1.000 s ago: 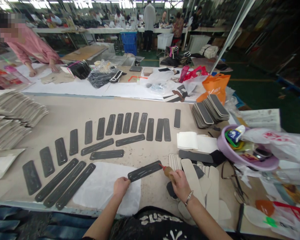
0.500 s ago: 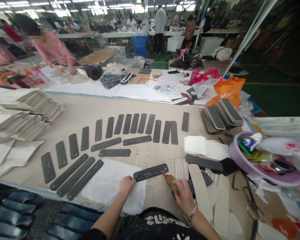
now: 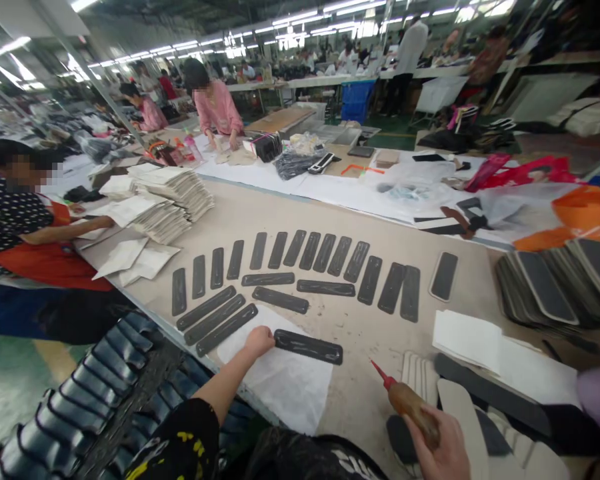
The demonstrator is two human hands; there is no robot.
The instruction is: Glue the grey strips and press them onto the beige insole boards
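The left hand [image 3: 260, 341] pinches a dark strip [image 3: 307, 347] by its end, seemingly to spare the wet-looking face, while the right hand [image 3: 444, 445] grips a red-nozzled bottle [image 3: 411, 408] clear of it.

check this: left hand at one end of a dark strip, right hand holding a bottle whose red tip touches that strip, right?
Not quite: the head view shows the red tip apart from the dark strip. The left hand is at one end of it, and the right hand holds the bottle.
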